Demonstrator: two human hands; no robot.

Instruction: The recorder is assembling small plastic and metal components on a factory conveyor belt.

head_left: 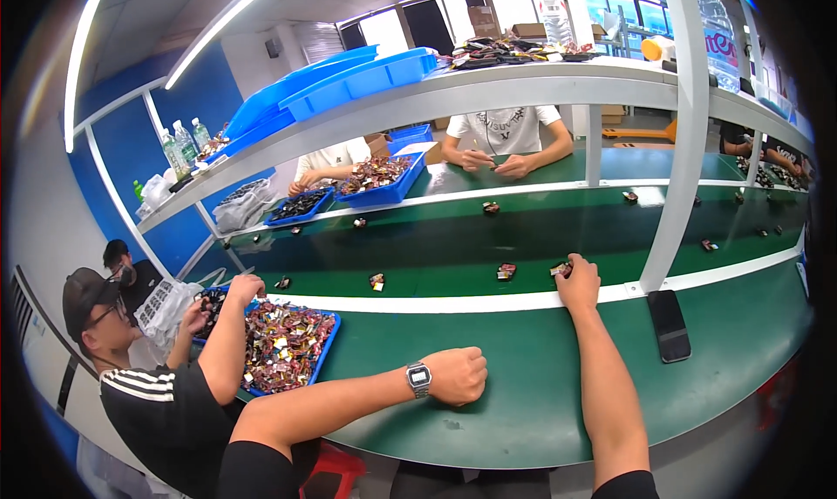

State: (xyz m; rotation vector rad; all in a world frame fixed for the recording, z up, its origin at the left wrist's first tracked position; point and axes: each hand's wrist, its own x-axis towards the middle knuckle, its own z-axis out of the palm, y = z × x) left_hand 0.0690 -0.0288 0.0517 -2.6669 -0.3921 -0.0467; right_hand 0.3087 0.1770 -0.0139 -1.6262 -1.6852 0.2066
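My right hand (581, 284) reaches over the white rail onto the green conveyor belt (436, 276). Its fingers are closed around a small wired part (559, 270) with dark, red and pale bits; the exact kind is too small to tell. My left hand (459, 377) rests as a fist above the green worktop (523, 412), a silver digital watch on its wrist. Whatever may be inside that fist is hidden. Another small wired part (506, 271) lies on the belt left of my right hand, with one more (377, 282) farther left.
A black phone (669, 326) lies by the white post (684, 150) at right. On my left, a co-worker (166, 386) reaches over a blue tray (327, 346) heaped with parts. Another person (506, 141) works across the belt. An overhead shelf (523, 87) carries blue trays and bottles.
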